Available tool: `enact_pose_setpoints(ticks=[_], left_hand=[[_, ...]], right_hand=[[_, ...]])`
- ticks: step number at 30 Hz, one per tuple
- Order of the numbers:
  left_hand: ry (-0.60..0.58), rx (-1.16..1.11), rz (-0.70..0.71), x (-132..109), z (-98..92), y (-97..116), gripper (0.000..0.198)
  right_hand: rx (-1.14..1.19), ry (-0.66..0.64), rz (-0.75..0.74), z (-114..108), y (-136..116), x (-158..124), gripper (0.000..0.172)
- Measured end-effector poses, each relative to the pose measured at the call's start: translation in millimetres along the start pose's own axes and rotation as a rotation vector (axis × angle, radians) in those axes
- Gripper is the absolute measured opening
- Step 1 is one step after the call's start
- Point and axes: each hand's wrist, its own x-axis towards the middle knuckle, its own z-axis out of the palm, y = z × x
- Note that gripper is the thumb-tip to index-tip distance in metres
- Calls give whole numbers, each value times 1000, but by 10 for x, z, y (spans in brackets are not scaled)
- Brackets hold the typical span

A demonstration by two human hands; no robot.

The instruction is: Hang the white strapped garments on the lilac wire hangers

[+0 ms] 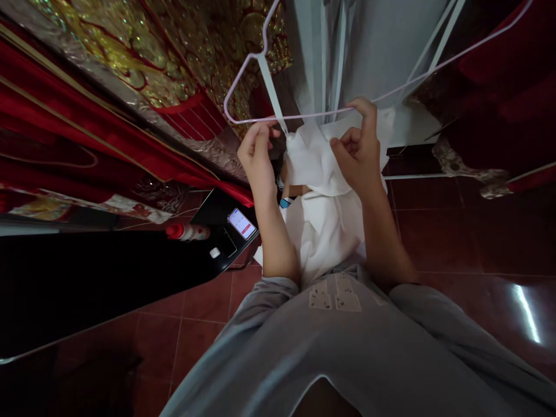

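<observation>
A thin lilac clothes hanger (pixel 304 116) spans the upper middle, its left end bent to a rounded corner. Over that end runs a white strap (pixel 271 92), which joins a white garment (pixel 319 153) hanging in loose folds below the bar. My left hand (pixel 259 147) is closed at the lower bar, fingertips beside the strap; exactly what lies between them is partly hidden. To the right, my right hand (pixel 362 147) has its index finger bent over the same bar, the other fingers curled in front of the garment.
Red and gold sequined clothes (pixel 130 52) hang at the left; dark red cloth (pixel 499 87) hangs at the right. A black table (pixel 108 278) holds a lit phone (pixel 242 223), a red-capped bottle (pixel 189 232) and a small white case (pixel 215 252). Red tiles (pixel 438 237) cover the floor.
</observation>
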Motion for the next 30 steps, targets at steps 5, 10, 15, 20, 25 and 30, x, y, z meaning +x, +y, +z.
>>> enact_pose_setpoints(ticks=[5, 10, 15, 20, 25, 30], left_hand=[[-130, -52, -59, -44, 41, -46, 32], [-168, 70, -15, -132, 55, 60, 31], [-268, -137, -126, -117, 190, 477, 47], [-127, -426, -300, 161, 313, 867, 48], [-197, -877, -209, 242, 141, 782, 41], [30, -865, -117, 94, -108, 555, 40]], right_hand=[[22, -25, 13, 0, -40, -8, 52], [5, -26, 44, 0, -61, -21, 53], [42, -29, 13, -6, 12, -9, 55], [30, -62, -1, -20, 53, 10, 55], [59, -68, -38, -37, 68, 14, 53], [59, -62, -22, -66, 45, 7, 53]])
